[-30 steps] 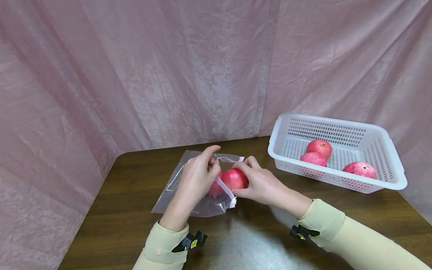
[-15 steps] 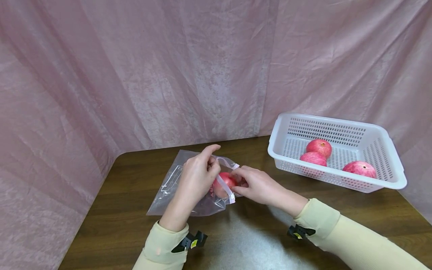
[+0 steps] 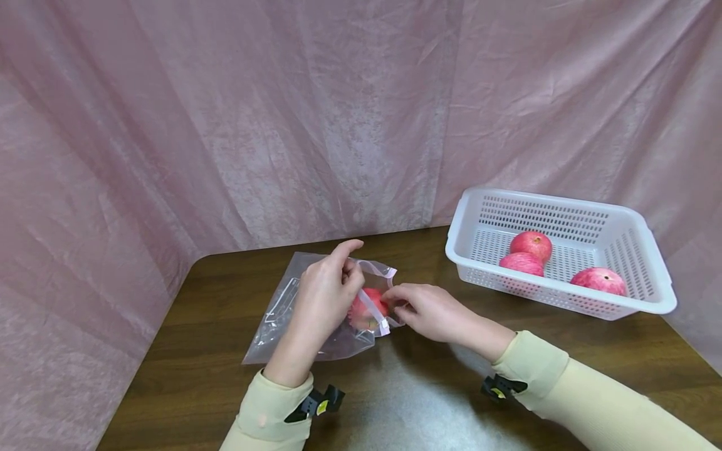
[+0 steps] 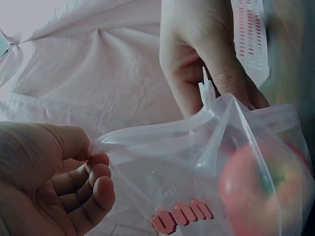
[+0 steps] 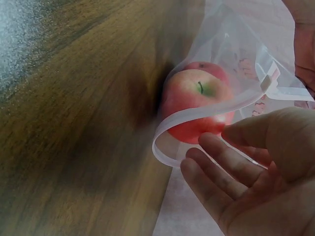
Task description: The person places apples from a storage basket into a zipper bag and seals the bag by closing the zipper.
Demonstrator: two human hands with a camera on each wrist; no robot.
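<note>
A clear zip bag (image 3: 279,319) with red print lies on the table, its mouth toward the right. My left hand (image 3: 324,291) pinches the bag's rim between thumb and fingers. Inside the bag is a red apple (image 5: 189,96), stem toward the mouth; behind it a second apple (image 5: 214,70) partly shows in the right wrist view. My right hand (image 3: 431,307) is at the bag's mouth. Its fingers are loosely extended, with the thumb and fingertips at the near side of the apple; whether they press it or only touch it I cannot tell.
A white perforated basket (image 3: 564,289) with three red apples (image 3: 530,245) stands at the right rear of the wooden table (image 3: 186,351). A pink curtain (image 3: 316,125) hangs behind the table. A slider sits on the bag's zip strip (image 5: 268,83).
My right hand has moved left, and the apple it held has gone into the bag. Its fingers have loosened from the apple. My left hand stays on the rim.
</note>
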